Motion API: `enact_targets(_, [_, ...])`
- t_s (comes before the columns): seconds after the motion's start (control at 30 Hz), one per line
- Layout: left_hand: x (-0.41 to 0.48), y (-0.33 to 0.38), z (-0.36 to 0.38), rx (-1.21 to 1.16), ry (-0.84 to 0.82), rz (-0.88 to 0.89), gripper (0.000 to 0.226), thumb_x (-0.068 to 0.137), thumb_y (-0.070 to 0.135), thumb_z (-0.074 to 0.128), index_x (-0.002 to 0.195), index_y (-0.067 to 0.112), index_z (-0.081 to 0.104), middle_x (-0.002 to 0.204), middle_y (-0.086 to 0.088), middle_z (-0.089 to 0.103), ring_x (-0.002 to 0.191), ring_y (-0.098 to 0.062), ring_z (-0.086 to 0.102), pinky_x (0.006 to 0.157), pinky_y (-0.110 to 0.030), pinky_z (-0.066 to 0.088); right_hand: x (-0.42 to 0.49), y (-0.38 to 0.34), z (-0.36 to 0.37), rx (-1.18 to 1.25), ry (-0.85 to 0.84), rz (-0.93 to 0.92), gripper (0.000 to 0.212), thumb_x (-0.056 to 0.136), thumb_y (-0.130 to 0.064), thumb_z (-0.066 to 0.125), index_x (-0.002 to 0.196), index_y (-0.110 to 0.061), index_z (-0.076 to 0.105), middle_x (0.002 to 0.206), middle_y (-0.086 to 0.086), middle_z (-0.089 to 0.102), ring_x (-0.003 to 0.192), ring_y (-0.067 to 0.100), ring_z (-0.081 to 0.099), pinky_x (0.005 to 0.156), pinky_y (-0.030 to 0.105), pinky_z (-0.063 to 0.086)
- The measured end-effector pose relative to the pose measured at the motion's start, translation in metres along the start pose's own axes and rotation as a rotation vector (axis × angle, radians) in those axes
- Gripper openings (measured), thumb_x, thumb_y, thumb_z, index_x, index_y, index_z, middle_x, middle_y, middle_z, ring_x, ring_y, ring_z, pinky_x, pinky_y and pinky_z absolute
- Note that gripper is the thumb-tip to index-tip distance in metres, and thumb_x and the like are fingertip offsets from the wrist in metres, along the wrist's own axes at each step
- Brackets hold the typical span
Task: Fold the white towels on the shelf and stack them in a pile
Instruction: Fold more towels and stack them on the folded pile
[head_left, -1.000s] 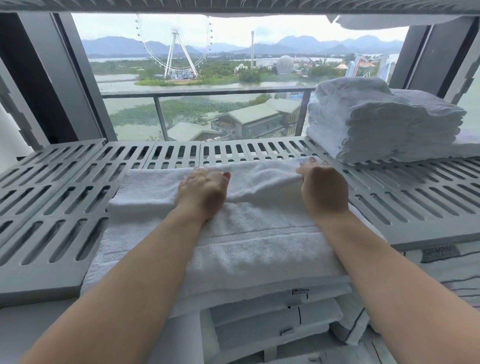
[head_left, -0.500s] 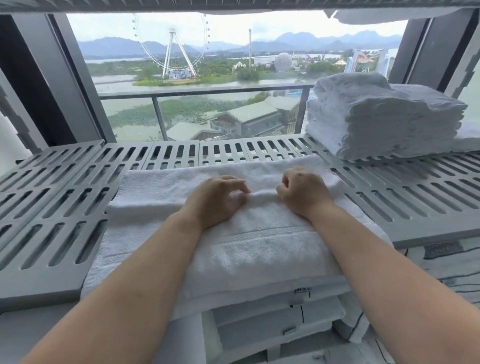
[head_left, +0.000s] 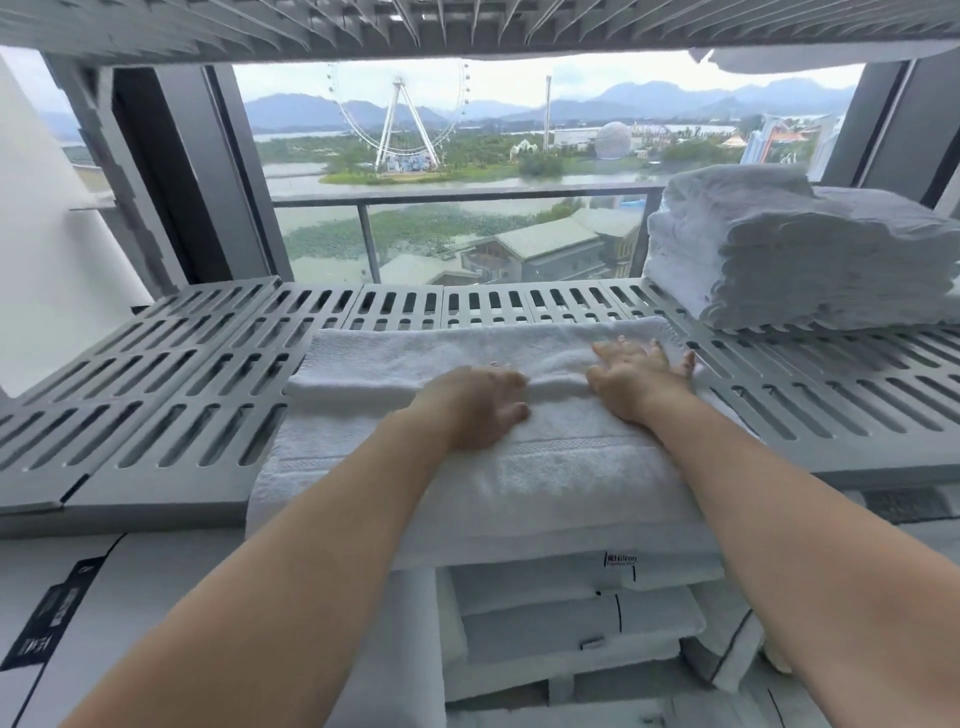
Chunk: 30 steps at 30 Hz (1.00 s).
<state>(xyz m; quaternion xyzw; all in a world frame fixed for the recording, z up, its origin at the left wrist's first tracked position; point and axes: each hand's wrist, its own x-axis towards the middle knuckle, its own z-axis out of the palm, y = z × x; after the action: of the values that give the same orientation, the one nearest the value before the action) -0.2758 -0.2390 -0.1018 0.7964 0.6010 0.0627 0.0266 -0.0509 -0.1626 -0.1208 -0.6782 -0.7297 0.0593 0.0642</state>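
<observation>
One white towel (head_left: 415, 364) lies in the middle of the grey shelf (head_left: 156, 499). It is soft and fluffy and folded long, and its front edge hangs over the shelf. It has a woven stripe. The left hand (head_left: 478, 410) and right hand (head_left: 636, 382) press flat on it, open, gripping nothing. A pile of folded towels (head_left: 810, 254) sits at two o'clock.

Soft overcast daylight from the window (head_left: 467, 171) ahead, faint shadows, wide-angle bending at edges, slight blur.
</observation>
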Motion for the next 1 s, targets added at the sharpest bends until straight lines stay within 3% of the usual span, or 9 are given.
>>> enact_targets(0.1, [-0.019,0.014,0.005,0.015,-0.049,-0.002,0.070,0.098,0.064,0.038,0.158,0.031,0.026,0.166,-0.002,0.023,0.153,-0.022,0.019,0.124,-0.046,0.018,-0.018,-0.003,-0.005,0.125,0.138,-0.127,0.045,0.098,-0.042,0.041,0.135,-0.021,0.053,0.144,0.012,0.052,0.133,0.030,0.046,0.116,0.053,0.027])
enact_targets(0.2, [-0.041,0.024,0.012,0.013,-0.065,-0.015,0.083,0.092,0.078,0.030,0.160,0.032,0.021,0.169,-0.001,0.007,0.155,-0.022,0.002,0.125,-0.049,0.005,-0.049,-0.011,-0.006,0.240,0.219,-0.352,0.030,0.093,-0.027,0.057,0.120,-0.015,0.064,0.123,0.012,0.064,0.113,0.028,0.059,0.100,0.036,0.045])
enact_targets(0.3, [-0.067,0.034,0.014,0.004,-0.068,-0.013,0.098,0.082,0.088,0.031,0.160,0.032,0.017,0.169,-0.002,0.003,0.155,-0.021,-0.001,0.125,-0.047,0.003,-0.082,-0.014,-0.003,0.271,0.330,-0.514,0.024,0.090,-0.022,0.063,0.113,-0.017,0.068,0.116,0.005,0.066,0.107,0.023,0.062,0.094,0.033,0.048])
enact_targets(0.43, [-0.101,0.045,0.030,0.214,-0.009,-0.071,0.122,0.068,0.090,0.053,0.160,0.031,0.000,0.169,-0.003,-0.002,0.156,-0.024,-0.002,0.125,-0.051,0.005,-0.120,-0.003,0.011,0.162,0.496,-0.628,0.027,0.091,-0.030,0.059,0.114,-0.019,0.066,0.115,0.002,0.068,0.110,0.024,0.062,0.094,0.040,0.050])
enact_targets(0.6, [-0.129,0.060,0.058,0.405,0.179,-0.186,0.119,0.082,0.050,0.071,0.156,0.029,-0.019,0.166,-0.016,0.000,0.153,-0.038,0.005,0.120,-0.063,0.011,-0.148,0.017,0.038,0.024,0.510,-0.688,0.052,0.093,-0.051,0.048,0.135,-0.023,0.058,0.135,0.000,0.061,0.123,0.023,0.055,0.103,0.041,0.041])
enact_targets(0.73, [-0.145,0.062,0.076,0.418,0.279,-0.175,0.123,0.086,0.033,0.070,0.152,0.026,-0.033,0.164,-0.021,-0.008,0.151,-0.044,-0.003,0.116,-0.069,-0.002,-0.164,0.025,0.060,-0.140,0.511,-0.718,0.084,0.085,-0.062,0.055,0.152,-0.017,0.034,0.154,0.007,0.039,0.143,0.029,0.035,0.118,0.048,0.024])
enact_targets(0.87, [-0.149,0.064,0.080,0.421,0.334,-0.154,0.076,0.096,0.015,0.025,0.157,0.020,-0.021,0.164,-0.023,0.012,0.151,-0.045,0.010,0.114,-0.070,0.008,-0.172,0.021,0.070,-0.301,0.527,-0.634,0.094,0.080,-0.031,0.069,0.157,-0.015,0.018,0.157,0.019,0.029,0.144,0.041,0.027,0.117,0.059,0.018])
enact_targets(0.93, [-0.150,0.065,0.077,0.445,0.322,-0.160,0.069,0.095,0.015,0.019,0.161,0.017,-0.001,0.161,-0.023,0.023,0.149,-0.044,0.020,0.114,-0.070,0.015,-0.174,0.018,0.070,-0.275,0.580,-0.632,0.085,0.082,-0.021,0.061,0.157,-0.016,0.021,0.155,0.018,0.032,0.143,0.041,0.029,0.115,0.060,0.021])
enact_targets(1.0, [-0.153,0.065,0.070,0.464,0.371,-0.128,0.063,0.094,0.012,0.026,0.157,0.012,0.030,0.154,-0.020,0.042,0.143,-0.041,0.038,0.111,-0.067,0.031,-0.174,0.018,0.070,-0.209,0.601,-0.658,0.078,0.080,-0.027,0.058,0.153,-0.017,0.032,0.151,0.015,0.039,0.141,0.038,0.034,0.114,0.058,0.024])
